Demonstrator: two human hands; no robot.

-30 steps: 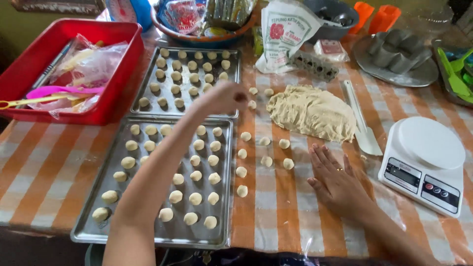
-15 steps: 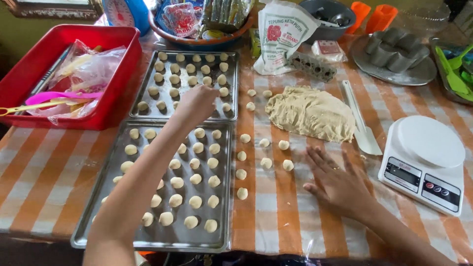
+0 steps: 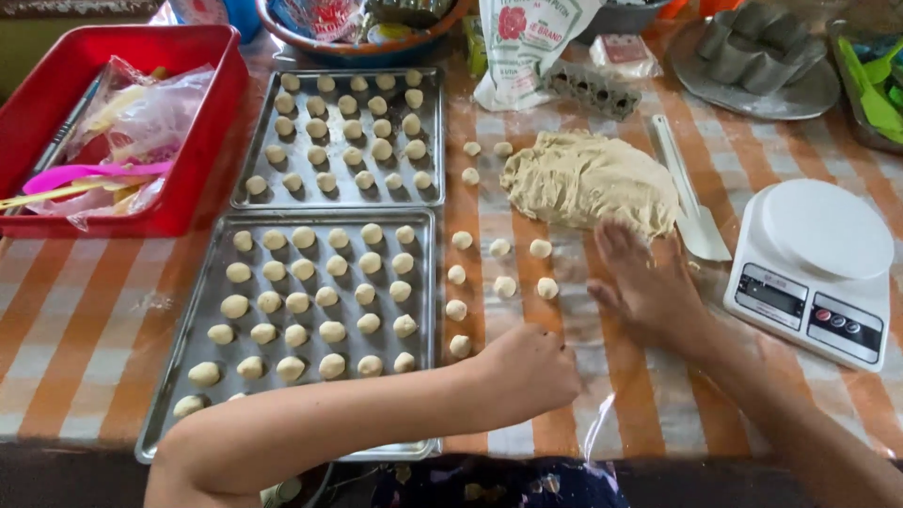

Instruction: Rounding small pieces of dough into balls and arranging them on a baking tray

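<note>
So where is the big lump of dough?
In the head view, the big lump of dough lies on the striped tablecloth, right of the two baking trays and just beyond the right hand.

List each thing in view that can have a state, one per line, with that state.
Near tray: nearly full of dough balls
Far tray: full of dough balls
Dough mass: unshaped, on the table
Loose balls: on the table, off the trays
Scale: platform bare
Left hand: closed, beside the near tray
Right hand: flat, palm down
</note>
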